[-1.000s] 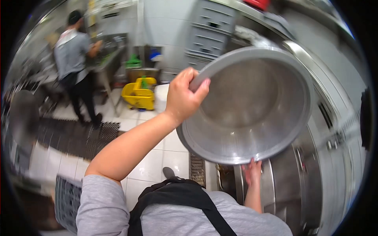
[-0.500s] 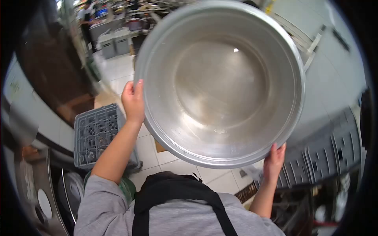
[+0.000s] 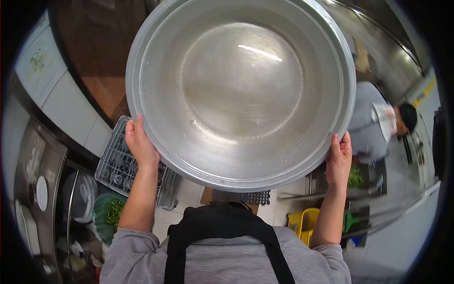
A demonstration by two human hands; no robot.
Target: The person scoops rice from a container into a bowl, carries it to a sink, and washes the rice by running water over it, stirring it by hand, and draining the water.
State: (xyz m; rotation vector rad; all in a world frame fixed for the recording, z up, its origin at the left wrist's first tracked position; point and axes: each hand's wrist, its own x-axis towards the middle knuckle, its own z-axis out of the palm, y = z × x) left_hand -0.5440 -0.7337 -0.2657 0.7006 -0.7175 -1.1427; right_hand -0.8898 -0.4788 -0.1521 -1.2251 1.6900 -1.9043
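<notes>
A large round metal basin (image 3: 241,90) fills the upper middle of the head view, its hollow side facing me. Light glints off its bottom, and I see nothing inside it apart from a few wet-looking marks. My left hand (image 3: 143,146) grips the rim at the lower left, with the thumb on the inner side. On the lower right of the rim, my right hand (image 3: 339,161) is closed in the same way. The fingers behind the rim are partly hidden on both sides.
Left of me stands a grey crate (image 3: 116,163) of glassware, near a green bowl (image 3: 106,213) of leafy greens and a steel counter (image 3: 47,156). At right a co-worker (image 3: 373,120) bends over a sink area with greens (image 3: 355,177). A yellow bucket (image 3: 305,222) stands on the floor.
The basin, held in both hands, has shifted left and up in view. My surroundings have turned: the co-worker, yellow bucket and bowl of greens now show, and the distant room is gone.
</notes>
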